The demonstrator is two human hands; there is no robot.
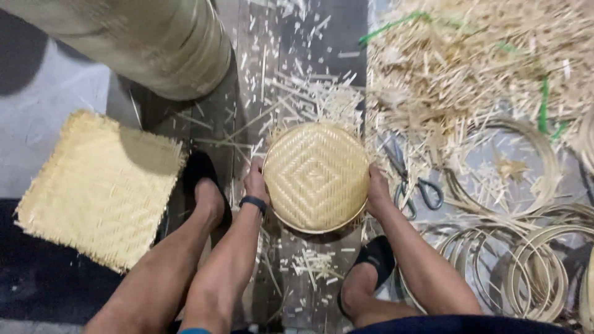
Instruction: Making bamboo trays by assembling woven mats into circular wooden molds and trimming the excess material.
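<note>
Two hands are gripping a round woven bamboo basket [316, 176] over the floor [37, 99]: left hand [255, 184] and right hand [377, 192] are clasping opposite rims. Scissors [411, 182] are lying just right of the basket; a square woven mat [99, 185] is lying well left. Rim trimming seems underway; turning it needs steady grips.

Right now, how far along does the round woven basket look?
Done: the round basket is woven and trimmed to a circle, cut splinters littering the floor. In hand: left hand and right hand grip its opposite edges. Left: whether a rim is fitted cannot be told; loose hoops, scissors and a square untrimmed mat lie nearby.
</note>
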